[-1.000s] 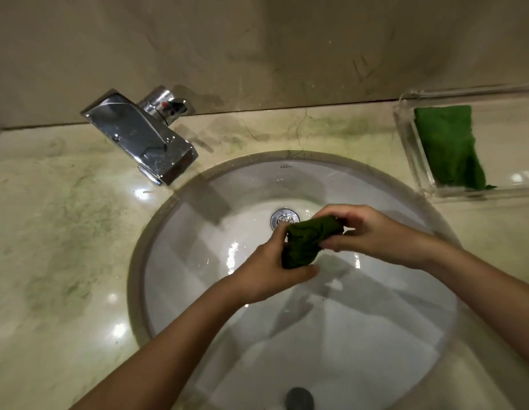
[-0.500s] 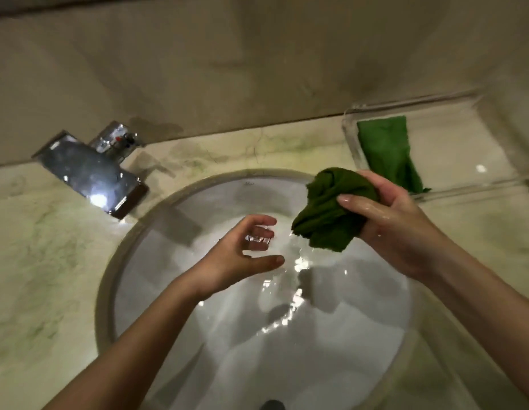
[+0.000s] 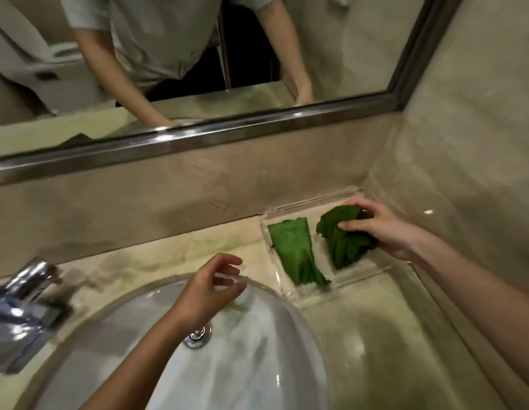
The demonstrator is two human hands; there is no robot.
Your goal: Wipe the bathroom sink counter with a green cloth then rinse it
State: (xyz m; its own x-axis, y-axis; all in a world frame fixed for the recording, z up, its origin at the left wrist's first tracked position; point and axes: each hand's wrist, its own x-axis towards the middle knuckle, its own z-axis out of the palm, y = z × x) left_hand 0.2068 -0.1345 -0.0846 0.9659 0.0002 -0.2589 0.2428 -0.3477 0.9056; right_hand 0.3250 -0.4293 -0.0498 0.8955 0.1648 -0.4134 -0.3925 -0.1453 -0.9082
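Note:
My right hand grips a crumpled dark green cloth inside the clear tray at the back right of the counter. The cloth hangs down onto the tray's right half. A second, lighter green cloth lies flat in the tray's left half. My left hand hovers over the far rim of the white sink basin, fingers loosely curled and holding nothing. The chrome drain shows just below that hand.
A chrome faucet juts over the basin at the left edge. A framed mirror runs along the back wall and reflects a person's torso and arms. A side wall closes the counter on the right.
My right hand carried the green cloth from over the basin to the tray at the back right. My left hand let go of the cloth earlier and stays over the sink. The view tilted upward.

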